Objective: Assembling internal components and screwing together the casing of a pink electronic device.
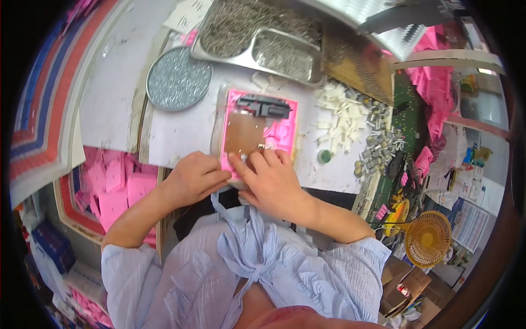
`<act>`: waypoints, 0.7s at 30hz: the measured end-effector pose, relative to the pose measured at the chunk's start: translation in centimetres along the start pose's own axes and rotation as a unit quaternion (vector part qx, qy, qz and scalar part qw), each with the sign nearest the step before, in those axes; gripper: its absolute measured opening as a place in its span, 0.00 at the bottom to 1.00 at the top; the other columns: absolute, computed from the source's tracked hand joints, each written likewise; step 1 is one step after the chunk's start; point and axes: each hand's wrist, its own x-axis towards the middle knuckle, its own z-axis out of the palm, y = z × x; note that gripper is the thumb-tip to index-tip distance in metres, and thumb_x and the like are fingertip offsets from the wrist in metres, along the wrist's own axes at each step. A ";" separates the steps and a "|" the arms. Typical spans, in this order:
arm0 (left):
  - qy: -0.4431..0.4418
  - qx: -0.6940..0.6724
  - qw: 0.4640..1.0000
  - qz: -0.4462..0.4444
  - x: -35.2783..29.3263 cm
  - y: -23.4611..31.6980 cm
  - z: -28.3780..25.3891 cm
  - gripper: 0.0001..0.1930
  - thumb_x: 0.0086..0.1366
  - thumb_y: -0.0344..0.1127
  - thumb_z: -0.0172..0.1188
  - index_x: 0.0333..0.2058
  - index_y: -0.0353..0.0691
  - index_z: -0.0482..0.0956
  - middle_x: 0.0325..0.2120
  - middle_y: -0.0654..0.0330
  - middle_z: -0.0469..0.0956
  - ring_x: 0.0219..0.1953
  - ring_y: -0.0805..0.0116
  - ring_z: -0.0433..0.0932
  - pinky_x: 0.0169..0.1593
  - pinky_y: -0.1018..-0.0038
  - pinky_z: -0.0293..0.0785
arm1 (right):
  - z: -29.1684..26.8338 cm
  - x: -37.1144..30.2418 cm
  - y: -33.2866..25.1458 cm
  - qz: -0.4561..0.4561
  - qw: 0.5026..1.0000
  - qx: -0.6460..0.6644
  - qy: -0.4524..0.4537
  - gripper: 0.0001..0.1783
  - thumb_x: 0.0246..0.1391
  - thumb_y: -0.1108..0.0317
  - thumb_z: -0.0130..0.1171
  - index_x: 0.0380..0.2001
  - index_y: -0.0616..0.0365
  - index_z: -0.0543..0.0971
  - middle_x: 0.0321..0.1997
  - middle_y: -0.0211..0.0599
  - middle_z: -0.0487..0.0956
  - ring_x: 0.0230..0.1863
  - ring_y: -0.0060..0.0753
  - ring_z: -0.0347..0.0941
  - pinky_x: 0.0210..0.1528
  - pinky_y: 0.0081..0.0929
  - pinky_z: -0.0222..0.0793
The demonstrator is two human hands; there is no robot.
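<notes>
A pink plastic casing point(294, 118) lies before me on a clear plastic-looking base. A brown flat panel point(244, 131) covers much of its left side, and a black moulded part point(266, 107) lies across its far end. My left hand point(197, 178) is closed, its fingers bent together against the near left corner of the casing. Over the near edge bends my right hand point(274, 178), fingers curled and thumb toward the panel. Whatever sits under those fingertips is too small or hidden to name.
A round tin point(179, 78) of small metal pieces and a steel tray point(287, 55) of metal pins stand beyond the casing. White plastic pieces point(342, 115), small metal cylinders point(378, 140) and a green cap point(324, 157) lie right. Pink casings point(112, 186) fill a bin at left.
</notes>
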 end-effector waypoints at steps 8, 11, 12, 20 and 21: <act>-0.069 -0.036 0.996 0.052 1.5 -1.7 -1.2 0.09 0.57 0.36 0.71 0.35 0.47 0.81 0.27 0.64 0.74 0.28 0.60 0.76 0.32 0.62 0.70 | -13.0 14.2 12.1 -0.015 0.926 0.033 0.375 0.05 0.49 0.69 0.67 0.31 0.53 0.84 0.29 0.36 0.83 0.31 0.47 0.80 0.36 0.43 0.74; -0.092 -0.031 0.994 0.059 2.0 -1.5 -1.6 0.11 0.56 0.35 0.69 0.37 0.44 0.80 0.28 0.62 0.73 0.29 0.60 0.77 0.33 0.63 0.72 | -16.2 22.1 19.4 0.056 0.870 -0.075 0.484 0.04 0.53 0.71 0.60 0.32 0.58 0.81 0.36 0.48 0.80 0.44 0.55 0.74 0.48 0.48 0.70; -0.092 -0.031 0.994 0.056 1.8 -1.6 -1.5 0.10 0.57 0.35 0.68 0.38 0.44 0.80 0.28 0.62 0.73 0.30 0.60 0.77 0.34 0.63 0.72 | -16.5 24.1 20.6 0.078 0.855 -0.091 0.505 0.04 0.53 0.71 0.61 0.32 0.58 0.82 0.36 0.48 0.80 0.44 0.55 0.74 0.49 0.48 0.70; -0.079 -0.044 0.996 0.019 0.7 -1.5 -1.1 0.10 0.58 0.34 0.71 0.37 0.46 0.81 0.31 0.61 0.76 0.31 0.57 0.78 0.35 0.62 0.72 | -18.0 30.2 21.7 0.082 0.800 -0.233 0.547 0.06 0.52 0.66 0.64 0.33 0.53 0.83 0.39 0.40 0.81 0.48 0.50 0.74 0.50 0.49 0.72; -0.077 -0.049 0.996 0.018 0.8 -1.4 -1.1 0.10 0.58 0.34 0.71 0.37 0.46 0.81 0.32 0.61 0.77 0.32 0.57 0.78 0.35 0.61 0.72 | -18.3 30.5 22.0 0.086 0.801 -0.250 0.537 0.06 0.52 0.66 0.64 0.33 0.53 0.83 0.39 0.40 0.81 0.48 0.50 0.74 0.50 0.49 0.72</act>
